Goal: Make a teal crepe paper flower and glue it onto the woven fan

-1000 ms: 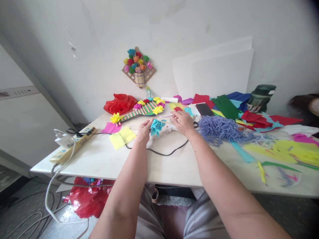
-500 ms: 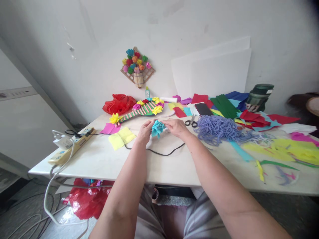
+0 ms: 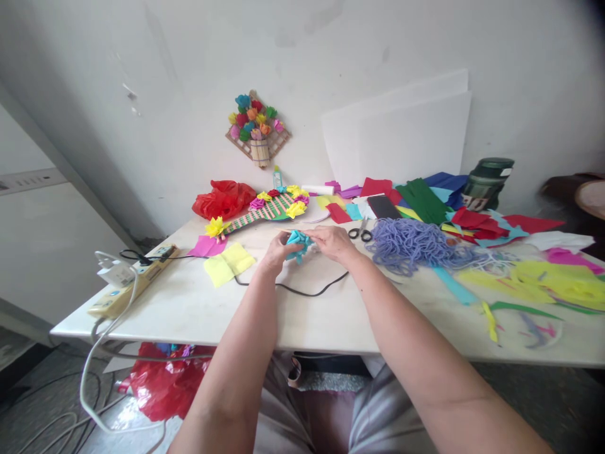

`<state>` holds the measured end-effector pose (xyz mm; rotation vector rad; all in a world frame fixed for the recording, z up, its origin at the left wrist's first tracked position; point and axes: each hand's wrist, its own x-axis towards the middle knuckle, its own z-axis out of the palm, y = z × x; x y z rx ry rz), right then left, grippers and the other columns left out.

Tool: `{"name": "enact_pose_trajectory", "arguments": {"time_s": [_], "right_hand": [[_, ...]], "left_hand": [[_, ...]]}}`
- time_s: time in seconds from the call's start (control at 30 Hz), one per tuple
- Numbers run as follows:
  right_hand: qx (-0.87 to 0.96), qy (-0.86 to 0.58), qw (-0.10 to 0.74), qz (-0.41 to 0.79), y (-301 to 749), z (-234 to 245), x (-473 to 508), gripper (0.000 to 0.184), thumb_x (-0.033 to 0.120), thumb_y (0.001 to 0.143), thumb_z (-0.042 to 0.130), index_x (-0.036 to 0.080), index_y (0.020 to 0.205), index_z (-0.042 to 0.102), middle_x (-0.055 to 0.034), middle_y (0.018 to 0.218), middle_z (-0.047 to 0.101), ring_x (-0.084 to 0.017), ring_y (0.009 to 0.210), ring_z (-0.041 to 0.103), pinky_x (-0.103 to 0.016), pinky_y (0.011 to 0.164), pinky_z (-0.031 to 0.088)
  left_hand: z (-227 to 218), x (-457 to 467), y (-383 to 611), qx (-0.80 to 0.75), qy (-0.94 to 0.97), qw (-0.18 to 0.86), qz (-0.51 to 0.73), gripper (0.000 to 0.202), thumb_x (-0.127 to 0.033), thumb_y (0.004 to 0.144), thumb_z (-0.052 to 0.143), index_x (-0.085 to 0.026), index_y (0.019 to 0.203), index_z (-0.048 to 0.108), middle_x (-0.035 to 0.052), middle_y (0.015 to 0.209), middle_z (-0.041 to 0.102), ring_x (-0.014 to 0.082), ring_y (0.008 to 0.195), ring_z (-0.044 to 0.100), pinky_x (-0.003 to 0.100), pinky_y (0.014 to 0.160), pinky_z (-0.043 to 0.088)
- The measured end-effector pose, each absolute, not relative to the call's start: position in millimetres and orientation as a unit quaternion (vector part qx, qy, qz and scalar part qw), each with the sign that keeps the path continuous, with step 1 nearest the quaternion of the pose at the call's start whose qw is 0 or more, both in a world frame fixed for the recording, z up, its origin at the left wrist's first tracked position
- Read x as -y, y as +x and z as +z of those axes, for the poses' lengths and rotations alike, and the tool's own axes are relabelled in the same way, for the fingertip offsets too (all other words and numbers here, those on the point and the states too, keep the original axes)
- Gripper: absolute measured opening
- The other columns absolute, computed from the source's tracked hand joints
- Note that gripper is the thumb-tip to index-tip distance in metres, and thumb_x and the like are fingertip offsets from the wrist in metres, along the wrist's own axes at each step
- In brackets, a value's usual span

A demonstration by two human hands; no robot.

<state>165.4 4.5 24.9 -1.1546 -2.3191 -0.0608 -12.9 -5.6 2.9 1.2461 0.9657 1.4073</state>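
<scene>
My left hand and my right hand meet over the white table, both pinched on a small turquoise paper flower held between them. A black cable curves on the table just below my hands. Black-handled scissors lie just right of my right hand. A pile of lilac yarn lies further right.
A woven paper mat with paper flowers, a red plastic bag, yellow and pink paper squares and a power strip lie left. Coloured paper scraps cover the right side. A flower craft hangs on the wall.
My right hand came back from the table beyond the flower and closed on the turquoise flower with the left. The scissors it covered now show.
</scene>
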Motion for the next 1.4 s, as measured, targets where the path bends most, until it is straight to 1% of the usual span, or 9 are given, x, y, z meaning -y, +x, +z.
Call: {"name": "enact_pose_trajectory", "arguments": {"time_s": [0.1, 0.27, 0.6, 0.7, 0.8, 0.9, 1.0, 1.2, 1.4], "right_hand": [[0.86, -0.436, 0.264, -0.03, 165, 26, -3, 0.041, 0.021, 0.09, 0.043, 0.033, 0.125, 0.062, -0.0003, 0.113, 0.071, -0.018, 0.101, 0.063, -0.026, 0.083, 0.047], [0.859, -0.444, 0.253, -0.035, 164, 28, -1, 0.042, 0.02, 0.09, 0.043, 0.033, 0.125, 0.062, -0.0002, 0.113, 0.07, -0.018, 0.102, 0.063, -0.026, 0.083, 0.046], [0.859, -0.447, 0.246, -0.039, 163, 30, 3, 0.041, 0.022, 0.091, 0.042, 0.031, 0.125, 0.062, -0.0011, 0.113, 0.07, -0.02, 0.104, 0.063, -0.027, 0.083, 0.045], [0.852, -0.465, 0.238, -0.044, 163, 34, 6, 0.042, 0.025, 0.091, 0.043, 0.028, 0.131, 0.057, -0.004, 0.117, 0.069, -0.021, 0.103, 0.064, -0.028, 0.083, 0.045], [0.843, -0.483, 0.23, -0.049, 163, 37, 9, 0.044, 0.027, 0.092, 0.042, 0.024, 0.134, 0.052, -0.007, 0.11, 0.072, -0.023, 0.098, 0.066, -0.029, 0.08, 0.044], [0.842, -0.487, 0.228, -0.047, 164, 39, 11, 0.04, 0.028, 0.093, 0.041, 0.021, 0.13, 0.053, -0.0073, 0.103, 0.073, -0.023, 0.095, 0.067, -0.028, 0.076, 0.043], [0.841, -0.488, 0.229, -0.045, 165, 40, 11, 0.035, 0.028, 0.093, 0.041, 0.021, 0.123, 0.057, -0.0067, 0.099, 0.074, -0.022, 0.093, 0.067, -0.027, 0.074, 0.041], [0.839, -0.48, 0.251, -0.053, 167, 37, 6, 0.03, 0.031, 0.093, 0.042, 0.023, 0.114, 0.062, -0.0041, 0.093, 0.074, -0.021, 0.087, 0.066, -0.027, 0.07, 0.039], [0.835, -0.465, 0.29, -0.054, 171, 35, 2, 0.023, 0.027, 0.09, 0.048, 0.023, 0.1, 0.069, -0.0034, 0.088, 0.073, -0.019, 0.082, 0.065, -0.026, 0.068, 0.038]], "left_hand": [[3, 5, -13, -0.415, 0.513, 0.476, 0.581, 0.028, -0.019, 0.049, 0.078, -0.015, 0.074, 0.065, 0.0033, 0.069, 0.065, 0.0162, 0.062, 0.057, 0.028, 0.057, 0.042], [-1, 1, -14, -0.421, 0.514, 0.471, 0.58, 0.02, -0.021, 0.052, 0.075, -0.016, 0.069, 0.065, 0.003, 0.065, 0.064, 0.0154, 0.058, 0.056, 0.026, 0.053, 0.04], [-3, -2, -13, -0.43, 0.505, 0.475, 0.579, 0.023, -0.023, 0.051, 0.077, -0.015, 0.066, 0.063, 0.0039, 0.061, 0.064, 0.0147, 0.051, 0.056, 0.026, 0.049, 0.038], [-4, -2, -14, -0.418, 0.501, 0.472, 0.593, 0.022, -0.023, 0.051, 0.076, -0.015, 0.067, 0.063, 0.0033, 0.06, 0.064, 0.0141, 0.051, 0.055, 0.026, 0.05, 0.037], [-3, -1, -15, -0.413, 0.496, 0.468, 0.604, 0.021, -0.023, 0.051, 0.076, -0.015, 0.066, 0.063, 0.0022, 0.06, 0.063, 0.013, 0.05, 0.054, 0.025, 0.049, 0.036], [-1, 1, -16, -0.392, 0.49, 0.474, 0.618, 0.023, -0.023, 0.052, 0.075, -0.015, 0.071, 0.064, 0.0021, 0.063, 0.064, 0.0134, 0.053, 0.056, 0.025, 0.051, 0.038], [2, 3, -16, -0.368, 0.48, 0.487, 0.63, 0.027, -0.023, 0.052, 0.075, -0.016, 0.075, 0.064, 0.0019, 0.065, 0.065, 0.0147, 0.056, 0.058, 0.026, 0.053, 0.041], [3, 3, -19, -0.354, 0.467, 0.49, 0.645, 0.029, -0.022, 0.051, 0.076, -0.015, 0.076, 0.064, 0.002, 0.067, 0.065, 0.015, 0.058, 0.059, 0.026, 0.054, 0.042], [2, 0, -22, -0.349, 0.468, 0.49, 0.647, 0.03, -0.022, 0.052, 0.076, -0.015, 0.077, 0.063, 0.0018, 0.068, 0.065, 0.0148, 0.056, 0.059, 0.026, 0.052, 0.042]]}}
